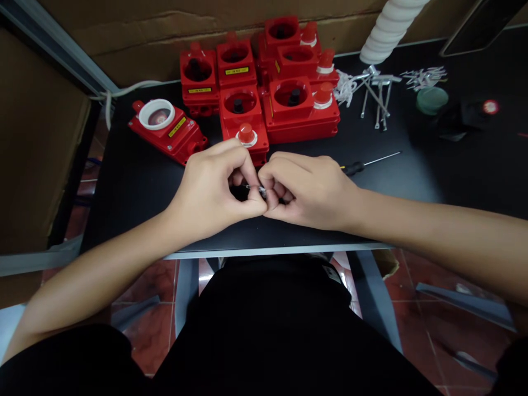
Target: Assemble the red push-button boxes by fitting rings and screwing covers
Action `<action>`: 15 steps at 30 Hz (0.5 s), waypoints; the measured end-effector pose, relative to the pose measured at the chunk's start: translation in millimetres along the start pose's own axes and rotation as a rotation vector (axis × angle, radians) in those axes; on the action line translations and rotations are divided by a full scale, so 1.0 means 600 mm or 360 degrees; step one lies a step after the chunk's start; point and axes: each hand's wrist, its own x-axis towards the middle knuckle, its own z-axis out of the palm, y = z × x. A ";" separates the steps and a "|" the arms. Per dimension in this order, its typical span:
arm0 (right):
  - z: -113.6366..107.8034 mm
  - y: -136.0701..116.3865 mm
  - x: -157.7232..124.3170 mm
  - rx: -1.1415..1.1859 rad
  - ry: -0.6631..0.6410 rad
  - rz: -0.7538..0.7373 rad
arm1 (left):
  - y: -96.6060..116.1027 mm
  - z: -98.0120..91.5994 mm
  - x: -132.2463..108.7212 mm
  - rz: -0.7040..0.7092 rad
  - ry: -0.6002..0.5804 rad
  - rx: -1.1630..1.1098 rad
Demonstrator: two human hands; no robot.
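Head view. I log my left hand (214,190) and right hand (307,190) knuckle to knuckle over the counter (136,181) near its front edge, both pinched narrow on one small metal part (260,190), held close for fine fingering. Red switch boxes (264,82) stacked behind, out of the way. Screwdriver (367,163) lies just beside the right hand, within reach. Loose metal fasteners (377,91) lie far right.

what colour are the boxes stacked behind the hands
Red, with small yellow labels on some. The boxes show clearly in the head view, behind the left hand and right hand.
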 end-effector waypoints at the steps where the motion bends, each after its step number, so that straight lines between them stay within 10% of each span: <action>1: 0.000 0.000 0.000 0.0009 0.0002 0.0003 | 0.000 -0.001 0.000 -0.0007 -0.0006 -0.0007; 15: -0.007 -0.002 0.000 0.0050 0.0055 -0.0006 | 0.006 -0.014 -0.004 -0.0111 0.0013 -0.0155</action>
